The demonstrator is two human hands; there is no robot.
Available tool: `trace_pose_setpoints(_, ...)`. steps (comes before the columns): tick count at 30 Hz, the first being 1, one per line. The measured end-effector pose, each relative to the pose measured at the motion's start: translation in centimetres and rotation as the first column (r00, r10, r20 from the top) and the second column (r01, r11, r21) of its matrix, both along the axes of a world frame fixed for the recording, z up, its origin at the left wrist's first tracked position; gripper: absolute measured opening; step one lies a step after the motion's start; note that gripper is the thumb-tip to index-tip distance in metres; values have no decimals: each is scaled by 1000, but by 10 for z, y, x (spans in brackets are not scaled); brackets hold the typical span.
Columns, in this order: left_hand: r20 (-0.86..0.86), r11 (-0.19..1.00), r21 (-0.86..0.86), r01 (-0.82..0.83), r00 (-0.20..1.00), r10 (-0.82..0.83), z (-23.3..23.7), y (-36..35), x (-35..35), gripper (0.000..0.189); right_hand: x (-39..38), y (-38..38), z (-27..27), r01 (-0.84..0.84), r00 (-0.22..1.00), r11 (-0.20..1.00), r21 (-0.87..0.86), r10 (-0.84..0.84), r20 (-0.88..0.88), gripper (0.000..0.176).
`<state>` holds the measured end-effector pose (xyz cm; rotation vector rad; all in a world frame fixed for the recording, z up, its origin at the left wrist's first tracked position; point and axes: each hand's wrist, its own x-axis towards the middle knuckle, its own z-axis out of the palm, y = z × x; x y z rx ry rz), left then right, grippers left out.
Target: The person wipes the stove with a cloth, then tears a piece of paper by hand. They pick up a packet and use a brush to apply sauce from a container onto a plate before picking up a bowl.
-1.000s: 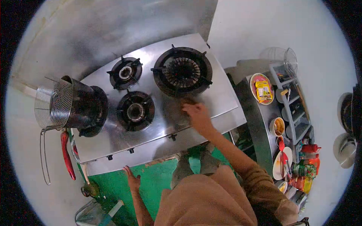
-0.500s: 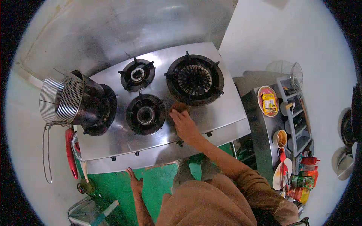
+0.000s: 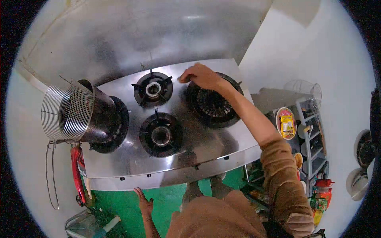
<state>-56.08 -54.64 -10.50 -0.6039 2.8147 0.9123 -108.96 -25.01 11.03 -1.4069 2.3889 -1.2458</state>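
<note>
Steel stove top (image 3: pixel 206 139). Large burner (image 3: pixel 214 105) right-rear, under right forearm. Right hand (image 3: pixel 202 75) at rear between burners, fingers curled on brownish pad (image 3: pixel 183 79), mostly hidden. Left hand (image 3: pixel 143 203) low over green floor (image 3: pixel 166 194), fingers loosely spread, empty.

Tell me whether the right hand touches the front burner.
Apart. The head view shows the right hand well behind the front burner, bare steel between them.
</note>
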Motion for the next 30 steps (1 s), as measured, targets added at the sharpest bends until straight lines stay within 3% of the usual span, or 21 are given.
trace_pose_setpoints(1, -6, 1000, -2, -3, 1000, 3, -1, 0, 0, 105, -17, -15, -12, -3, 1000, 1000, -2, 3, -6, 24)
trace_pose_setpoints(3, -50, 1000, 16, -3, 999, 3, -4, 0, 0, 105, -40, -38, -27, -185, 944, 923, 337, 262, -199, 22)
trace_pose_setpoints(4, -54, 1000, 15, -4, 999, 5, -7, -2, 1, 105, -45, -40, -34, -185, 943, 923, 337, 263, -203, 22)
trace_pose_setpoints(6, -11, 999, 20, -35, 999, 35, -10, -2, 1, 105, -50, -42, -49, -353, 914, 835, 421, 404, -33, 23)
trace_pose_setpoints(8, -3, 998, 10, -56, 998, 56, -2, 4, -5, 106, -75, -26, -61, -360, 902, 843, 399, 424, -81, 14)
trace_pose_setpoints(10, 12, 997, -4, -71, 997, 71, -3, 7, -4, 106, -99, -2, -65, -210, 957, 865, 455, 278, -87, 12)
trace_pose_setpoints(11, 13, 995, 42, -89, 996, 89, -8, 4, -2, 107, -111, 10, -66, -211, 957, 865, 455, 278, -84, 12)
trace_pose_setpoints(13, 16, 991, 85, -105, 994, 104, -6, 2, -4, 107, -128, 29, -67, -141, 969, 963, 230, 181, -166, 12)
trace_pose_setpoints(14, 64, 985, 114, -133, 990, 126, 0, 3, -7, 107, -129, 33, -70, -142, 969, 963, 229, 182, -166, 12)
trace_pose_setpoints(16, 107, 976, 137, -168, 982, 154, 0, 2, -7, 107, -120, 30, -68, 18, 972, 978, 210, 32, -231, 17)
trace_pose_setpoints(17, 72, 990, 81, -116, 991, 111, -4, 0, -2, 107, -111, 24, -69, 14, 971, 979, 205, 35, -235, 17)
trace_pose_setpoints(19, 41, 998, 24, -64, 997, 63, -6, 1, -4, 107, -79, 11, -69, -55, 982, 950, 307, 107, -156, 37)
trace_pose_setpoints(23, 80, 988, 83, -129, 989, 122, -1, 4, -8, 105, -83, -5, -63, -15, 974, 906, 423, 109, -200, 35)
trace_pose_setpoints(25, 81, 989, 78, -128, 989, 121, -1, 1, -7, 105, -103, -17, -86, 64, 928, 968, 241, 31, -371, 29)
trace_pose_setpoints(28, 92, 984, 123, -129, 989, 118, -2, -1, -5, 105, -111, -55, -84, 16, 920, 984, 175, 54, -389, 28)
trace_pose_setpoints(30, 46, 998, 58, -28, 999, 25, -2, -3, -4, 105, -123, -80, -86, -50, 941, 992, 112, 84, -329, 26)
